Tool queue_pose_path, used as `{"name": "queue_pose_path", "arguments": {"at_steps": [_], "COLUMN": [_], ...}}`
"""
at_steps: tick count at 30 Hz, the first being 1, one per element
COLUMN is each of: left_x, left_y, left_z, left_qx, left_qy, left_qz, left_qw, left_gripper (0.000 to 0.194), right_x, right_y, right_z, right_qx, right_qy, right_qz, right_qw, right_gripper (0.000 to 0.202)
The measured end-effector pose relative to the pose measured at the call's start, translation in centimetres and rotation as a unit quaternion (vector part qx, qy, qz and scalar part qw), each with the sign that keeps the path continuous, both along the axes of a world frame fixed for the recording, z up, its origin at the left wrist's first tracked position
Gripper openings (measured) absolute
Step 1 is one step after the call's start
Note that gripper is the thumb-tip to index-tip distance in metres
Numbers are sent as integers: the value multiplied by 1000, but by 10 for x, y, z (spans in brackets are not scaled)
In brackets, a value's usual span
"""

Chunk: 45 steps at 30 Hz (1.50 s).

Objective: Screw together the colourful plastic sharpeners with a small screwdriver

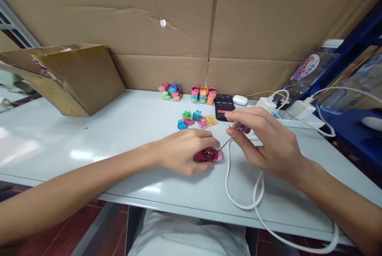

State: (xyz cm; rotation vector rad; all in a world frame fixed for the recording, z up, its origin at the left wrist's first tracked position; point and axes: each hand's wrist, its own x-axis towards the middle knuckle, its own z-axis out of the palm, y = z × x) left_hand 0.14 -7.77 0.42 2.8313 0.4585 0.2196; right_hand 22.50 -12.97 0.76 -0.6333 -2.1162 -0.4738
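My left hand [186, 148] lies over a red toy watch [209, 154] on the white table, thumb and fingers closed on its sides. The watch has a round dark-red dial with white marks and a pink part at its right end. In my right hand [268, 142] is a small screwdriver [225, 144], its purple handle mostly hidden by the fingers. Its thin metal shaft slants down to the left, and the tip meets the right edge of the watch. Behind my hands lies a loose group of coloured plastic pieces [188, 121] and a pink dial [202, 121].
Small stacks of colourful toy parts [203, 94] stand along the cardboard wall. A phone [224, 107] with a running timer lies beside a white earbud case [240, 100]. A white cable [228, 180] loops under my right arm from a power strip [308, 120]. A cardboard box [86, 81] stands left.
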Motion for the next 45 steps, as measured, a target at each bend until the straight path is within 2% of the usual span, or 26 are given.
{"name": "queue_pose_path", "arguments": {"at_steps": [10,14,17,21,27,30,33,45], "left_x": [-2,-2,-2,-2,-3,-4,-4,-6], "left_y": [0,0,0,-1,1,2,2,1], "left_z": [4,3,2,1,1,1,1,2], "left_qx": [-34,-40,-39,-38,-29,-23,-18,16], "left_qy": [-9,-10,-9,-8,-22,-31,-11,-3], "left_qz": [5,-1,1,-2,-20,-25,-12,-20], "left_qw": [999,999,999,999,999,999,1000,1000], "left_gripper": [14,18,23,22,17,15,16,19], "right_x": [-5,-10,-12,-13,-10,-9,-8,-8], "right_y": [-2,-6,-5,-2,-4,-6,-7,-3], "right_z": [0,-2,-11,-26,-24,-20,-20,-34], "right_qx": [3,12,-45,-150,-243,-265,-274,-326], "right_qy": [8,23,48,81,87,127,170,173], "right_qz": [-7,6,28,88,66,76,58,80], "right_qw": [1000,1000,997,982,964,953,945,926], "right_gripper": [39,45,50,66,81,82,81,64]}}
